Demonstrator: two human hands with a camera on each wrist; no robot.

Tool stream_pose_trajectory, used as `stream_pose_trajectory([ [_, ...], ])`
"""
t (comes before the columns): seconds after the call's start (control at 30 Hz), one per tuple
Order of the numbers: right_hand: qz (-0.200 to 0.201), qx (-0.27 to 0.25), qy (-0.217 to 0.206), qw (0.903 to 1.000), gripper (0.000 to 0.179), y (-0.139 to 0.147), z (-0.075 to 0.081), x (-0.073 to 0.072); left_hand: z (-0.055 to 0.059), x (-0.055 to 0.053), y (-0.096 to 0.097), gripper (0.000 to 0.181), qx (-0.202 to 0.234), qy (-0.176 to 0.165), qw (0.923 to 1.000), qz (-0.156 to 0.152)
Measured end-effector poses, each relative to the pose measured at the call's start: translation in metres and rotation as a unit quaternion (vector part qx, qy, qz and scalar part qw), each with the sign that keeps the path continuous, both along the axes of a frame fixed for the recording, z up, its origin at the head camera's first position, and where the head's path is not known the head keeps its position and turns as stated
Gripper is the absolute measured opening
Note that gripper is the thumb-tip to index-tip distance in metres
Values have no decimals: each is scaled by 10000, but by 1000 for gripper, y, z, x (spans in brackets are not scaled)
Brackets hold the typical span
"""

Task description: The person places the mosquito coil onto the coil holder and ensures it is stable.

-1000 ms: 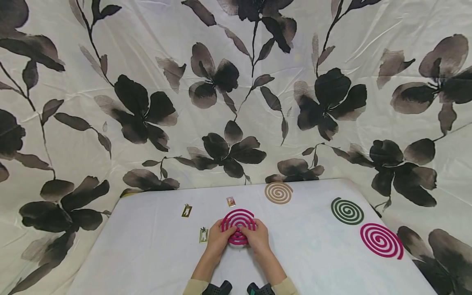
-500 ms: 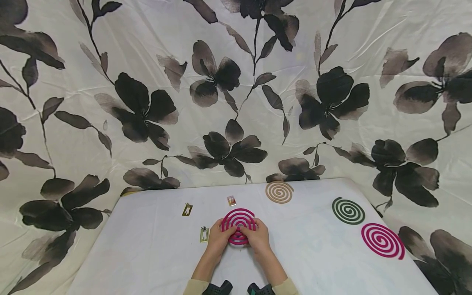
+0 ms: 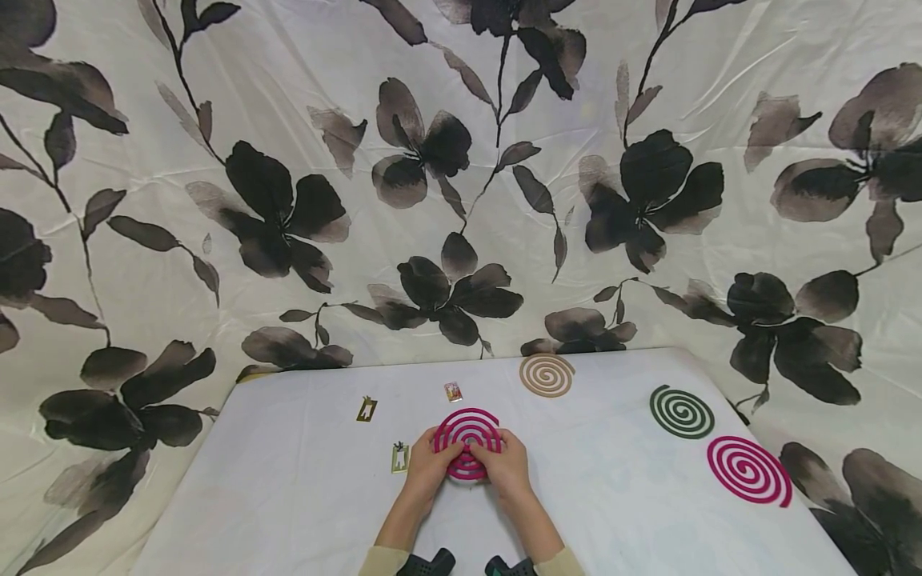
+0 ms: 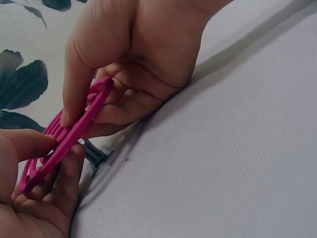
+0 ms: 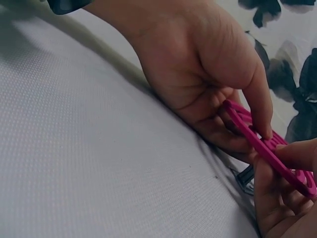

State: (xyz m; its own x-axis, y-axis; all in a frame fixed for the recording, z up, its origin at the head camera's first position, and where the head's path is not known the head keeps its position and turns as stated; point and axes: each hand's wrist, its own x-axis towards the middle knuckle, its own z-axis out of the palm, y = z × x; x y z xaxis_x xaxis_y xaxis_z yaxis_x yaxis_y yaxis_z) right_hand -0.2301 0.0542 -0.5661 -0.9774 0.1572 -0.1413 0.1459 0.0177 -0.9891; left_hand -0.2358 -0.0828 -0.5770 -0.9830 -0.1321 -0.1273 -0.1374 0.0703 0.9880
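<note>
A pink mosquito coil [image 3: 468, 420] is held by both hands over the table's middle, tilted on edge in the wrist views. My left hand [image 3: 428, 464] grips its left side and my right hand [image 3: 508, 466] its right. Both thumbs press near the coil's centre, while curled fingers support it from behind. Seen from the left wrist, the coil [image 4: 64, 141] lies between the thumbs and fingers. Beneath the coil [image 5: 267, 151], a small dark piece with a pale edge [image 5: 245, 176] shows between the hands; I cannot tell whether the fingers hold it.
Small gold-coloured metal frames lie to the left, one farther off [image 3: 366, 410] and one beside the left hand [image 3: 399, 458]. A small printed packet [image 3: 452, 392] is beyond the hands. Tan [image 3: 547, 376], green [image 3: 682, 412] and pink [image 3: 749, 470] coils lie rightward on the white table [image 3: 274, 496].
</note>
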Motion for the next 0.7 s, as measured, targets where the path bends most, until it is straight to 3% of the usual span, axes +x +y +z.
stream_pose_trajectory([
  [0.7,42,234,129,9996,33,1,-1,1,-1,0,1,51,17,19,10000,-13],
])
